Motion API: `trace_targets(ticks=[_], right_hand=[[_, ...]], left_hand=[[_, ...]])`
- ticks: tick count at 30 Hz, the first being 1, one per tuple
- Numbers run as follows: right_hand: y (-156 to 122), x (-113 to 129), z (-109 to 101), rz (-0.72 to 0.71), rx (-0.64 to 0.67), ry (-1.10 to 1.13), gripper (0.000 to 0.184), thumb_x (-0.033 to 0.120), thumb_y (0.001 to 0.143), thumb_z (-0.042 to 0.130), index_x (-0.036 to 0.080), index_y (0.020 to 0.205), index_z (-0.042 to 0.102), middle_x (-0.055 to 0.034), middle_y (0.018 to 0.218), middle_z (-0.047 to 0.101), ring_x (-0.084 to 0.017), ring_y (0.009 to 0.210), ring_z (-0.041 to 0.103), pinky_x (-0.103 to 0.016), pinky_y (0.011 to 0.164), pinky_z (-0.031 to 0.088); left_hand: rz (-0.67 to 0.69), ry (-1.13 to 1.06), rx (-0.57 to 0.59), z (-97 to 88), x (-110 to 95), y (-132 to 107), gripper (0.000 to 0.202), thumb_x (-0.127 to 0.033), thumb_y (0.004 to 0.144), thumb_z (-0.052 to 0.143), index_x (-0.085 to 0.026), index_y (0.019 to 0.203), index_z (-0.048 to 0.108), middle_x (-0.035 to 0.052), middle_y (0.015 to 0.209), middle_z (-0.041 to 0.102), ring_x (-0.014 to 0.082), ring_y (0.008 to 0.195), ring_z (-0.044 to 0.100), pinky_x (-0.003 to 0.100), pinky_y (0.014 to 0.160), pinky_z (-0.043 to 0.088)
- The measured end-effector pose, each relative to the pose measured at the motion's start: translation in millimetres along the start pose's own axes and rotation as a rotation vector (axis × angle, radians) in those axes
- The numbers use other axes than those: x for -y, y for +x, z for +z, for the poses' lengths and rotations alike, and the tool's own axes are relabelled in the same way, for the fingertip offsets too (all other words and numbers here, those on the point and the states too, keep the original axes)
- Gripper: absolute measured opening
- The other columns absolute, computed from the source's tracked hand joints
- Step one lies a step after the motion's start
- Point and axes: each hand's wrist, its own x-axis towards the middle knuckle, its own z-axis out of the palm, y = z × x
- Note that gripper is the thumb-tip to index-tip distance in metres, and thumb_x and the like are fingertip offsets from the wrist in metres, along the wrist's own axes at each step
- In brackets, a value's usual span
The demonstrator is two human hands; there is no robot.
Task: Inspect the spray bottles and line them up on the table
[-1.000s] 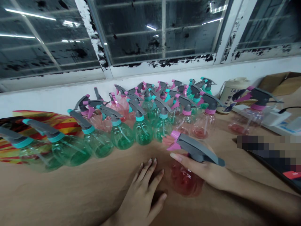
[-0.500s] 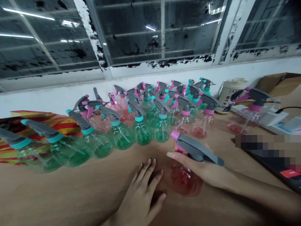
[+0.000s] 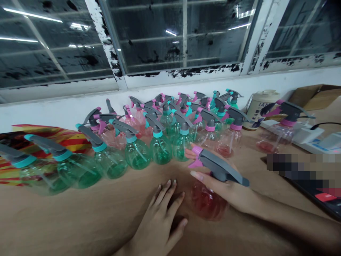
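A red spray bottle with a grey and pink trigger head stands on the wooden table. My right hand is around its neck, thumb on the near side. Behind the pink nozzle the fingertips of that hand stick out to the left; the rest of those fingers is hidden. To the left of this bottle, my left hand lies flat on the table, fingers spread, holding nothing. Beyond both hands runs a row of green spray bottles with turquoise collars, and red ones with pink collars.
More spray bottles crowd toward the white wall. One red bottle stands apart at right, near a power strip. A phone-like dark device, a lidded cup and a cardboard box are at right. Striped bright packaging lies left.
The red bottle's head has turned and shifted slightly left in my right hand. My right fingertips now show past the nozzle, and the pink trigger is more visible. My left hand stays put.
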Motion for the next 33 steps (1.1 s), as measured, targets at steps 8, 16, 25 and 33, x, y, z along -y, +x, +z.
trace_targets(ticks=[8, 16, 25, 33], right_hand=[[-0.6, 5.0, -2.8, 0.018, 0.054, -0.069, 0.029, 0.037, 0.081, 0.057, 0.023, 0.106, 0.061, -0.0027, 0.093, 0.07, -0.018, 0.082, 0.068, -0.03, 0.075, 0.056], [3.2, 6.8, -2.6, 0.089, 0.088, -0.093, 0.025, 0.044, 0.077, 0.059, 0.022, 0.088, 0.06, -0.0027, 0.076, 0.069, -0.019, 0.066, 0.066, -0.029, 0.057, 0.054], [2.6, 8.4, -4.4, 0.053, 0.034, -0.181, 0.03, 0.044, 0.08, 0.058, 0.023, 0.061, 0.049, 0.0061, 0.051, 0.046, -0.01, 0.048, 0.047, -0.022, 0.048, 0.044], [2.7, 3.4, -5.8, 0.02, 0.07, -0.111, 0.027, 0.04, 0.078, 0.061, 0.024, 0.1, 0.064, 0.0021, 0.067, 0.062, -0.014, 0.056, 0.056, -0.026, 0.052, 0.049]], left_hand=[[0.0, 0.001, -0.011, -1.8, -0.9, -0.1, 0.048, -0.031, 0.089, 0.055, -0.017, 0.133, 0.043, 0.0129, 0.146, 0.032, 0.0303, 0.131, 0.033, 0.051, 0.099, 0.037], [0.001, -0.013, 0.0, -2.5, -0.3, 1.3, 0.049, -0.032, 0.088, 0.055, -0.018, 0.133, 0.044, 0.012, 0.145, 0.033, 0.0311, 0.13, 0.035, 0.051, 0.099, 0.038], [-0.002, -0.025, 0.006, -2.1, -0.1, 0.1, 0.049, -0.032, 0.089, 0.054, -0.017, 0.134, 0.042, 0.0126, 0.147, 0.03, 0.0312, 0.131, 0.032, 0.051, 0.1, 0.037], [0.005, -0.018, 0.002, -3.1, -0.3, 0.8, 0.048, -0.032, 0.089, 0.054, -0.018, 0.134, 0.044, 0.0122, 0.145, 0.033, 0.0316, 0.131, 0.033, 0.051, 0.099, 0.037]])
